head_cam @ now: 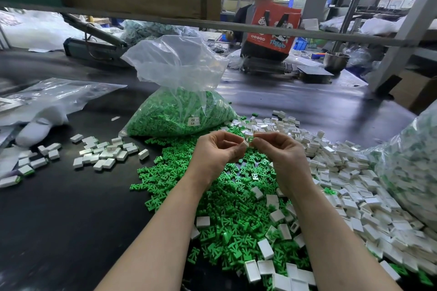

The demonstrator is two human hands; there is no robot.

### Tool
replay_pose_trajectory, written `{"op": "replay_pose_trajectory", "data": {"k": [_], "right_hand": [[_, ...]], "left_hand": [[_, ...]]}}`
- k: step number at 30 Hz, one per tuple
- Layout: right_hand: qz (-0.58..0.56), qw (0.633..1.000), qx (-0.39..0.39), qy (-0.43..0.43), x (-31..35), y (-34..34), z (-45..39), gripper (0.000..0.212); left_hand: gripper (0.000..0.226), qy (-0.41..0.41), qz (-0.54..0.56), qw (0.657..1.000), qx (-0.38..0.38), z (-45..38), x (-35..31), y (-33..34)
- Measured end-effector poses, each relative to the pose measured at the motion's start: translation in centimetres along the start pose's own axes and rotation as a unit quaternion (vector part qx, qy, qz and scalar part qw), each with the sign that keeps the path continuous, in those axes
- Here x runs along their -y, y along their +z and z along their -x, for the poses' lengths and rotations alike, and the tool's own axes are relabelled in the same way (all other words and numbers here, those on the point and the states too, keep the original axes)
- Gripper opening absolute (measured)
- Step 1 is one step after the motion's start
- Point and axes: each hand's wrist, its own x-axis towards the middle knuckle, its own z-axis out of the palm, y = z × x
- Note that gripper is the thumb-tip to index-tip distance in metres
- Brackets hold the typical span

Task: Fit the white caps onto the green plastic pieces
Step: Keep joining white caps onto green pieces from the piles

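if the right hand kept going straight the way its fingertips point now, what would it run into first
Its fingertips point toward the left hand, nearly touching around a small white cap pinched between them. So the right hand would probably meet that cap, then the left fingertips, though depth is hard to judge.

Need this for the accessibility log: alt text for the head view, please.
Both hands, left hand and right hand, meet above a loose pile of green plastic pieces, pinching a small white cap between the fingertips. Loose white caps are heaped to the right, a small group of white pieces lies to the left, and an open clear bag of green pieces stands behind.
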Motion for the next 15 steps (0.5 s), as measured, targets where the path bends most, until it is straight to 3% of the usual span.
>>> {"op": "replay_pose_trajectory", "data": {"k": [15], "right_hand": [[0.057, 0.998, -0.003, 0.008, 0.06, 0.03, 0.08, 0.009]], "left_hand": [[0.008, 0.027, -0.030, 0.999, -0.002, -0.01, 0.08, -0.13]]}}
